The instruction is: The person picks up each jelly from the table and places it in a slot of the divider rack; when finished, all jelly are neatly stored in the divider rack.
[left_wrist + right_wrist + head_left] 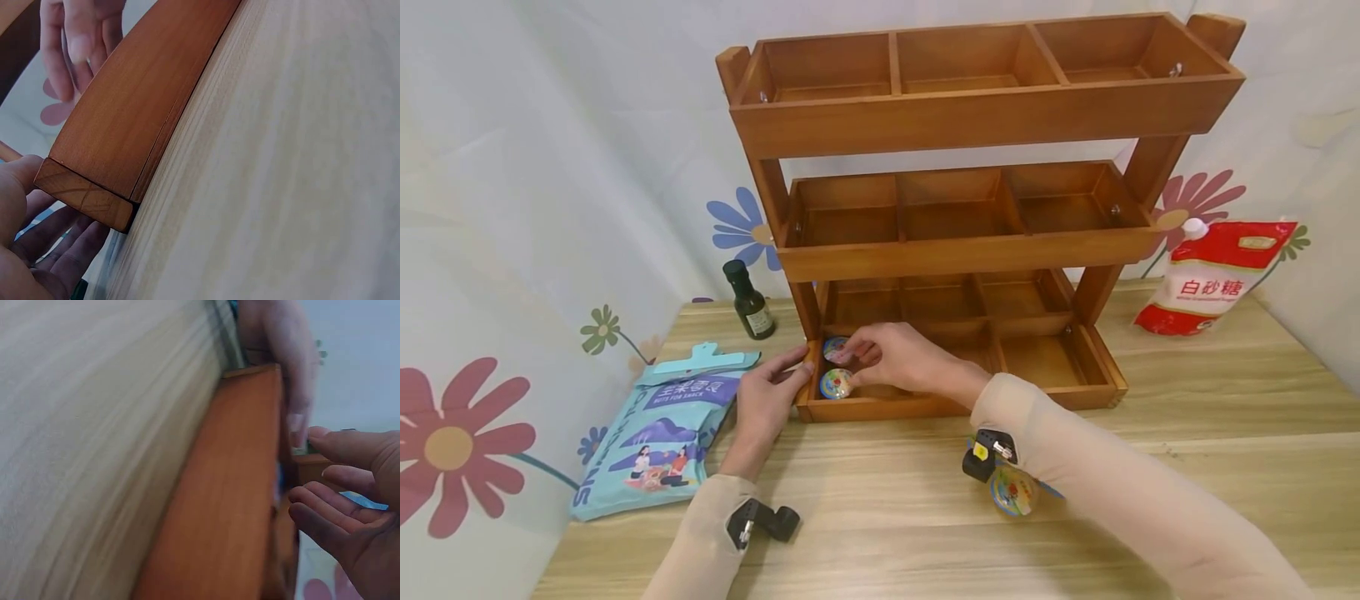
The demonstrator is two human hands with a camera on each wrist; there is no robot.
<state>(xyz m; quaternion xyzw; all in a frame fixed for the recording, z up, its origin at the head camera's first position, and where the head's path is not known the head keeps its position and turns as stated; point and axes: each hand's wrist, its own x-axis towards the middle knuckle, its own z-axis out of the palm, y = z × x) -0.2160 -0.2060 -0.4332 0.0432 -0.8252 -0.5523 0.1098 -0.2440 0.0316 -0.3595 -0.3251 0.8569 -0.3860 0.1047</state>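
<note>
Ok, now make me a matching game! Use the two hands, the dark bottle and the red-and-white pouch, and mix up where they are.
Things
1. Left hand
2. Right hand
3. Dark bottle
4. Red-and-white pouch

Places
A. Tilted, right of the wooden rack
B. Over the bottom tier, by two round packs
C. Touching the rack's left end
D. Standing upright, left of the rack

Pairs: 1-C, 2-B, 3-D, 4-A

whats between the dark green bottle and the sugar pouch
In the head view, the tiered wooden rack stands between the bottle and the granulated sugar pouch.
</note>
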